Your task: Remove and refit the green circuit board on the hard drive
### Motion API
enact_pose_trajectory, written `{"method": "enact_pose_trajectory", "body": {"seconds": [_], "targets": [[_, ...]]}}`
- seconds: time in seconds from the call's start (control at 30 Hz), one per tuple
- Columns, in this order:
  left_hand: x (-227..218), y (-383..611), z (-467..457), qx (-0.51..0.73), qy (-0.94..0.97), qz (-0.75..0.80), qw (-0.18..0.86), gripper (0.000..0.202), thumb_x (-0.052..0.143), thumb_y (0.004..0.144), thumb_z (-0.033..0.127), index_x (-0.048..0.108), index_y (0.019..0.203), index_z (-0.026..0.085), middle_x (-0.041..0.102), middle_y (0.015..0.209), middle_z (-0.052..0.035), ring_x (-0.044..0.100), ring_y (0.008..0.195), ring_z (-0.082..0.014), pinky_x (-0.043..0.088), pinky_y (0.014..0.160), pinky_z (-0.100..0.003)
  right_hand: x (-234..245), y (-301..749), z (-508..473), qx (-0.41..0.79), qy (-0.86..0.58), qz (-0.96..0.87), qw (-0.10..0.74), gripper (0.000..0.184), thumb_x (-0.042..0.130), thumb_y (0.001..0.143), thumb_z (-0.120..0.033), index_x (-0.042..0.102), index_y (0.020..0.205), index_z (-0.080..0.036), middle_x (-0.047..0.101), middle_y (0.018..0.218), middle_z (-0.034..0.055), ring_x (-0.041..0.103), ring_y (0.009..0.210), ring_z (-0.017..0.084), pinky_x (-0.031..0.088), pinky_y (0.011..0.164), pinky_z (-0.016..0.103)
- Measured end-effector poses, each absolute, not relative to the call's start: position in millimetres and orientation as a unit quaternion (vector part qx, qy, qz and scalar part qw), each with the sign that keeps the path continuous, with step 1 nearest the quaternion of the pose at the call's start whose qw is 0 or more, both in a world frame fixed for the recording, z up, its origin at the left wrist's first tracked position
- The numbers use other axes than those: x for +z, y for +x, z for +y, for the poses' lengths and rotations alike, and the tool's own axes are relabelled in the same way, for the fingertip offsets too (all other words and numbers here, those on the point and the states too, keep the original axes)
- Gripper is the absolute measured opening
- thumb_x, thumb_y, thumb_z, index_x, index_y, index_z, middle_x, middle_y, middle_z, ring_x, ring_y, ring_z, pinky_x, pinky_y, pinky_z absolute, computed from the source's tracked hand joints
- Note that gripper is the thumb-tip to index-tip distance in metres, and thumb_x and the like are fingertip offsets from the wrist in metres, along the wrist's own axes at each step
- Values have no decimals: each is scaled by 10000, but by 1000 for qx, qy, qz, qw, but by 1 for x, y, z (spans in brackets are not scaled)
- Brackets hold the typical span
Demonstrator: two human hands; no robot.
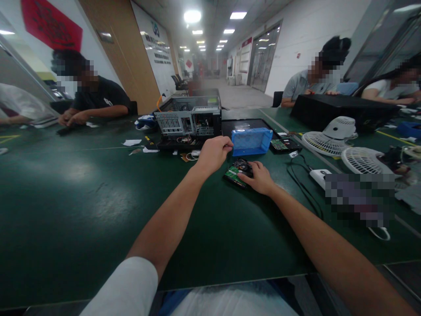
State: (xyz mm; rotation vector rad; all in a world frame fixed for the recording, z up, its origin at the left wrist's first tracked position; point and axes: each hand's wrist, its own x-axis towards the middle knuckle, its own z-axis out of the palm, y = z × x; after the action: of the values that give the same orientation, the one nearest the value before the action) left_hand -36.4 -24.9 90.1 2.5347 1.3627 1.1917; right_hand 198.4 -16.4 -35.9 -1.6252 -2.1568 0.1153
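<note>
My left hand (214, 153) is closed on the left rim of a blue plastic bin (251, 141) that lies on the green table (82, 197). My right hand (259, 176) rests with curled fingers on a green circuit board with a black fan (237, 171), just in front of the bin. An open grey computer case (189, 117) stands behind my left hand, with loose cables and small parts at its foot.
Two white desk fans (329, 136) and a black cable (302, 184) lie to the right. A black panel and another circuit board (279, 145) sit behind the bin. Other people sit at the far left and far right of the table.
</note>
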Motion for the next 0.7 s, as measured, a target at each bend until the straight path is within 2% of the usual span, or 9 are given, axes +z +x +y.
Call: {"method": "enact_pose_trajectory", "body": {"seconds": [0.23,0.4,0.6,0.7], "targets": [[91,-36,-27,390,807,443,31,74,708,894,278,727,867,211,751,871,-10,682,825,-188,498,790,-317,-37,199,-16,43,-585,-779,224,838,479,876,-764,463,1463,-166,510,1423,186,501,1312,361,378,1103,494],[91,-37,-25,393,803,447,19,113,742,868,277,693,798,203,712,824,-8,650,804,-180,495,789,-324,-37,199,-16,42,-584,-779,225,848,475,875,-768,462,1463,-157,503,1431,191,506,1304,362,384,1099,494],[86,-33,-22,432,775,462,0,106,777,831,247,694,798,190,642,947,-50,613,912,-189,510,817,-324,-37,199,-16,44,-589,-777,218,828,488,873,-759,456,1470,-187,503,1434,177,493,1321,361,367,1109,499],[87,-32,-24,412,786,462,-2,110,750,855,239,681,785,190,653,892,-42,614,887,-193,499,843,-341,-37,199,-16,46,-588,-778,218,827,490,872,-758,458,1470,-187,499,1438,177,482,1331,364,359,1115,506]]}}
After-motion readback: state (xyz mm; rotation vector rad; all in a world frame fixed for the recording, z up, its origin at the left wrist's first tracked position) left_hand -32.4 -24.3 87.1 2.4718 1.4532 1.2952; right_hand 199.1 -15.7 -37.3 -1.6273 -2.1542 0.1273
